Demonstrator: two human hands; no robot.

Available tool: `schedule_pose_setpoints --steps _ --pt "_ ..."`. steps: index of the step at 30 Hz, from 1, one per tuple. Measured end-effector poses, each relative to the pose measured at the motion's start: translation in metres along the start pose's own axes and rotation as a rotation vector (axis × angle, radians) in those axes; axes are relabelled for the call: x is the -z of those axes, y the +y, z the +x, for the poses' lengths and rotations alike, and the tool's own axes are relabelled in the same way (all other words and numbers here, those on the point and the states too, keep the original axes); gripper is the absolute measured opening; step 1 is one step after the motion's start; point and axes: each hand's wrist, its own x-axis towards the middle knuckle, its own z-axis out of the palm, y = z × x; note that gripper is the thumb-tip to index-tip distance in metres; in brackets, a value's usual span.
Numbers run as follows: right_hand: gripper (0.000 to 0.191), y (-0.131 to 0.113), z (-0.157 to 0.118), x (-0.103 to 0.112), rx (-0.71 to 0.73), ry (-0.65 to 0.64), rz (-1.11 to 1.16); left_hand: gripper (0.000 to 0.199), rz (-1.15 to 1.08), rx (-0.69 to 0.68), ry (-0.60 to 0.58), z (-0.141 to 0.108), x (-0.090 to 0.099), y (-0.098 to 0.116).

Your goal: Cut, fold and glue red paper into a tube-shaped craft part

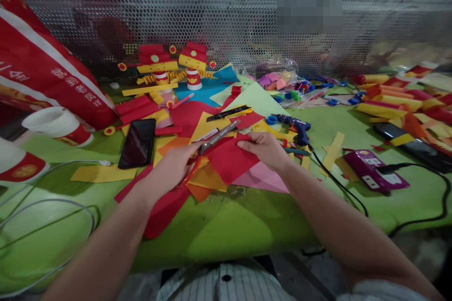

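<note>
My left hand (173, 165) is closed around a pair of scissors (220, 136), whose grey blades point up and to the right; an orange-red handle loop shows below the fingers. A sheet of red paper (229, 162) is pinched between thumb and fingers of my right hand (265, 148), at its upper right edge. The blades lie along the sheet's upper left side; whether they touch it I cannot tell. Beneath are yellow and orange sheets and pink paper (263, 178). A black and yellow utility knife (229, 113) lies just beyond.
Left of my hands are a black phone (137, 143), paper cups (58, 124) and a white cable (52, 201). Two paper figures (193, 66) stand at the back. To the right lie a blue glue gun (298, 127), a purple power socket (374, 169) and paper rolls (399, 99).
</note>
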Motion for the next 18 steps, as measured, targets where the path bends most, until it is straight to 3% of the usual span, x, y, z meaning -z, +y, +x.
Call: schedule_pose_setpoints --steps 4,6,11,18 --pt "0.030 -0.004 0.004 0.009 -0.054 0.110 0.297 0.043 0.013 0.126 0.242 0.000 0.004 -0.001" --pt "0.028 -0.003 0.007 0.012 -0.063 0.140 0.359 0.042 0.052 0.169 0.280 0.001 0.004 0.000" --pt "0.023 0.008 0.012 0.005 -0.158 0.110 0.353 0.041 0.165 0.239 0.192 0.010 -0.004 0.002" --pt "0.007 0.007 0.004 -0.009 -0.309 -0.003 0.309 0.042 0.242 0.102 0.132 0.005 -0.014 0.001"
